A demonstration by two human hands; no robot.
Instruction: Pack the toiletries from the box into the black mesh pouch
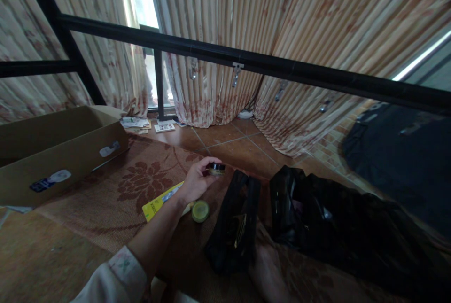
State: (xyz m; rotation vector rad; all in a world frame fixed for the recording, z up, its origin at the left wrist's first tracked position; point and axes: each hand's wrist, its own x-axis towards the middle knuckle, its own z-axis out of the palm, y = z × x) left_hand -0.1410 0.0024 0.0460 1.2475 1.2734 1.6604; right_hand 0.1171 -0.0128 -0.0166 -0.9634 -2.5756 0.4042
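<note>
My left hand (199, 178) is closed around a small jar (217, 168) with a dark lid, held above the patterned mat. Below that hand a round pale-green container (200, 211) rests on the mat. A yellow packet (157, 205) lies partly hidden under my left forearm. To the right is a black pouch (230, 258), its top open and something gold-coloured (239, 230) showing inside. My right hand (266, 263), dim and blurred, grips the pouch's right side; most of its fingers are hidden.
A black bag (317, 218) with a wide opening sits at the right. An open cardboard box (81, 152) stands at the left, with papers (136, 123) beyond it. A black metal bar (211, 51) with hooks crosses in front of the curtains (239, 11).
</note>
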